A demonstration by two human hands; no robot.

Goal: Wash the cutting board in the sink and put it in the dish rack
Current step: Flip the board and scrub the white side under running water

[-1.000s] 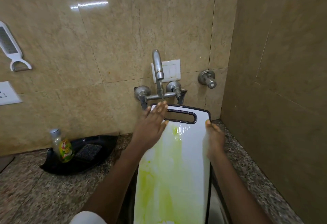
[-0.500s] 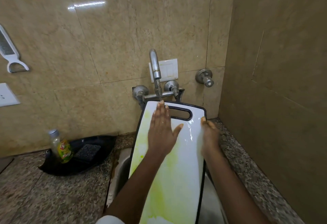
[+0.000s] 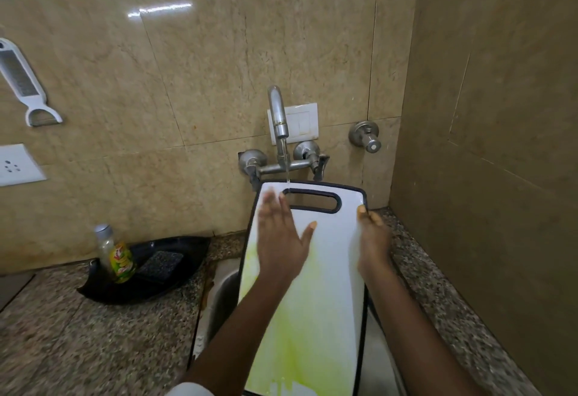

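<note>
A white cutting board (image 3: 325, 270) with a black rim and a handle slot is tilted over the steel sink (image 3: 219, 298), its handle end up under the tap (image 3: 278, 114). Green soapy streaks cover its lower and left parts. A thin stream of water falls from the tap onto the board's top edge. My left hand (image 3: 281, 239) lies flat on the board's upper left face, fingers spread. My right hand (image 3: 372, 242) grips the board's right edge. No dish rack is in view.
A black tray (image 3: 184, 251) on the granite counter at left holds a dish-soap bottle (image 3: 120, 258) and a dark scrub pad (image 3: 161, 266). A white grater (image 3: 22, 83) hangs on the tiled wall. A side wall closes the right. A second valve (image 3: 366, 137) sits on the back wall.
My left hand has slid left and down across the board's upper face. The board has shifted slightly left under the tap while my right hand keeps its grip on the edge.
</note>
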